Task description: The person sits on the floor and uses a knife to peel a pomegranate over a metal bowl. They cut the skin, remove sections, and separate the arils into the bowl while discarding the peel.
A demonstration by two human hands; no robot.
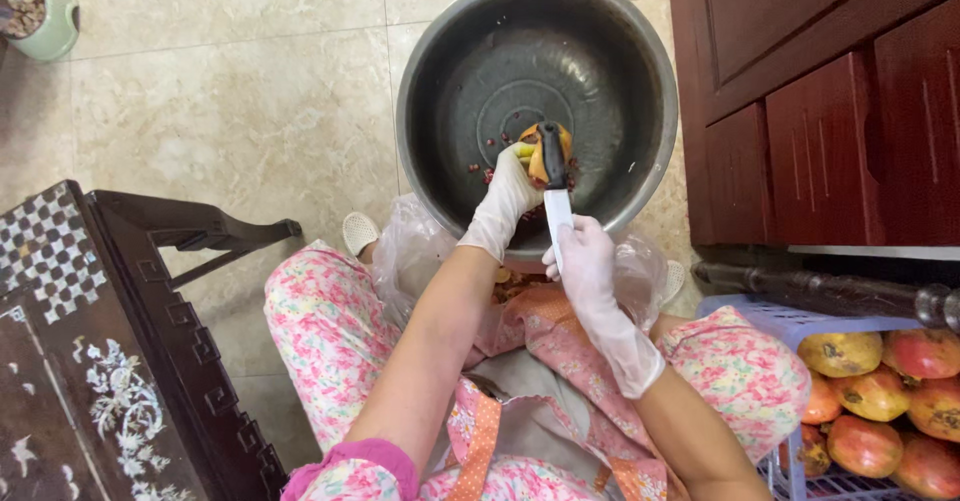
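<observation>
My left hand [508,193], in a thin white glove, holds a cut pomegranate half [566,142] over a big metal bowl [425,81] on the floor. My right hand [588,266], also gloved, grips a knife [556,186] by its white blade. The knife's black handle points away from me and rests against the fruit. A few red seeds [489,172] lie on the bowl's bottom. The bowl is otherwise nearly bare.
A clear plastic bag [402,251] with peel scraps lies on my lap. A blue plastic basket [760,317] of whole pomegranates [868,401] stands at the right, below a dark red wooden cabinet [820,111]. A dark inlaid wooden chair [90,361] stands at the left. A green pot [48,23] stands far left.
</observation>
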